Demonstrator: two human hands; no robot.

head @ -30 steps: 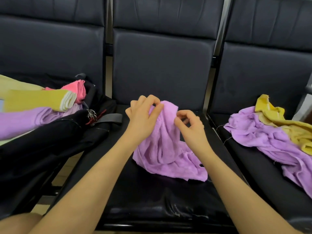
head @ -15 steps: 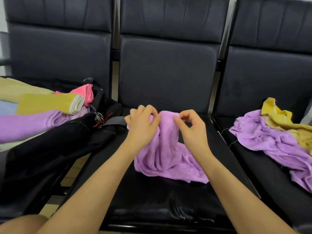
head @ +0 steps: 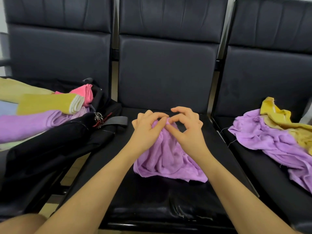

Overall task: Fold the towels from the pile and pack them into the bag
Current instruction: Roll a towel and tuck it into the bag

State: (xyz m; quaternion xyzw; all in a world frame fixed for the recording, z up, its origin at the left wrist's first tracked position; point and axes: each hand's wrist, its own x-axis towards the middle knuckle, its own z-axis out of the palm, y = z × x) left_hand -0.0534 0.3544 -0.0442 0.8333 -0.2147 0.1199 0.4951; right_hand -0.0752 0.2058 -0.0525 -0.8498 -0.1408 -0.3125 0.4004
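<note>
A crumpled purple towel (head: 167,161) lies bunched on the middle black seat (head: 152,200). My left hand (head: 146,130) grips its top edge with curled fingers. My right hand (head: 187,129) pinches the same edge right beside it, thumb and forefinger together. On the left seat an open black bag (head: 50,149) holds folded towels: yellow (head: 45,103), pink (head: 84,93) and purple (head: 30,124). The unfolded pile on the right seat is a purple towel (head: 270,141) with a yellow towel (head: 287,122) on top.
Three black padded chairs stand in a row with tall backrests (head: 168,68). A metal clip and a grey strap (head: 114,120) of the bag lie at the left edge of the middle seat. My knee (head: 18,223) shows at the bottom left.
My hands have drawn closer together at the towel's top edge, and the right hand has shifted its pinch toward the left hand. The towel's raised part has sunk lower.
</note>
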